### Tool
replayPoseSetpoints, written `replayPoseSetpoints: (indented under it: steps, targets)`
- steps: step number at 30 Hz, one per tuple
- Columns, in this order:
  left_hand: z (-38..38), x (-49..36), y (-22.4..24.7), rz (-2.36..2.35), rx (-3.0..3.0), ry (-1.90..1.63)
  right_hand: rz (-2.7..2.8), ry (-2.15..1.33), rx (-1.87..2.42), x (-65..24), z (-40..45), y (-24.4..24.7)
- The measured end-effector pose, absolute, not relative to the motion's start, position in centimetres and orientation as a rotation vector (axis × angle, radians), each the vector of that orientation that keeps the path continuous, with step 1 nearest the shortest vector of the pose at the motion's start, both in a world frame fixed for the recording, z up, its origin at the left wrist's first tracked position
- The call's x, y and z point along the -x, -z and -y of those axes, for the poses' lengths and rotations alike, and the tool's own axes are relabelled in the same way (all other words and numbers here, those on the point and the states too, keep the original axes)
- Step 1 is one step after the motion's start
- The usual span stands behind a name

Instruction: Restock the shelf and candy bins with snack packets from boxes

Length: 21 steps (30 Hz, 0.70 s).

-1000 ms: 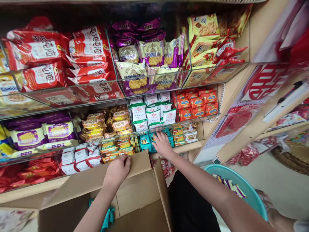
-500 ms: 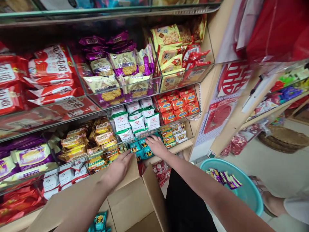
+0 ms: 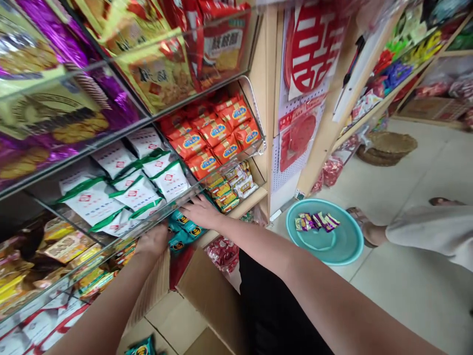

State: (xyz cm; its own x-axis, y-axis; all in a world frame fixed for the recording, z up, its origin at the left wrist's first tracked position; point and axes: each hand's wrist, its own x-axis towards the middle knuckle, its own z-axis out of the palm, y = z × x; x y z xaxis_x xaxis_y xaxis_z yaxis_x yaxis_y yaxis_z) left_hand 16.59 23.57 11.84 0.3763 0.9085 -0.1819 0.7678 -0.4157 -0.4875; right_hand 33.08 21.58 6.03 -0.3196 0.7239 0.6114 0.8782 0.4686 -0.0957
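Note:
Teal packets (image 3: 185, 230) lie in a low shelf compartment under white-and-green packets (image 3: 136, 190). My right hand (image 3: 199, 209) rests over the teal packets with its fingers spread, its fingertips partly behind the clear shelf edge. At the left side of the same packets is my left hand (image 3: 155, 239); its fingers are blurred and mostly hidden. Below both hands stands an open cardboard box (image 3: 207, 291), and more teal packets (image 3: 142, 346) show at the bottom of the view.
Orange packets (image 3: 218, 130) and small yellow-green packets (image 3: 221, 195) fill compartments at the right. A teal basin (image 3: 325, 259) holding a few packets stands on the floor beside a person's foot (image 3: 373, 234). A woven basket (image 3: 388, 145) lies farther back.
The view has moved closer to the shelf and turned, so the shelf goods look larger. Both hands remain at the teal packets, and the box flap beside my left hand looks lower.

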Motion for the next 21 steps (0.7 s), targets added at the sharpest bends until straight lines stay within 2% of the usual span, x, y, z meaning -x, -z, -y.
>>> replayPoseSetpoints:
  steps: [11,21]
  targets:
    - [-24.6,-16.9,-11.2,1.320,2.228,-0.516,2.122,0.247,1.318,-33.3,-22.2,-6.0]
    - [-23.6,-16.1,-12.6,1.403,2.540,-0.398,2.156,0.170,1.291,-34.6,-21.2,-4.2]
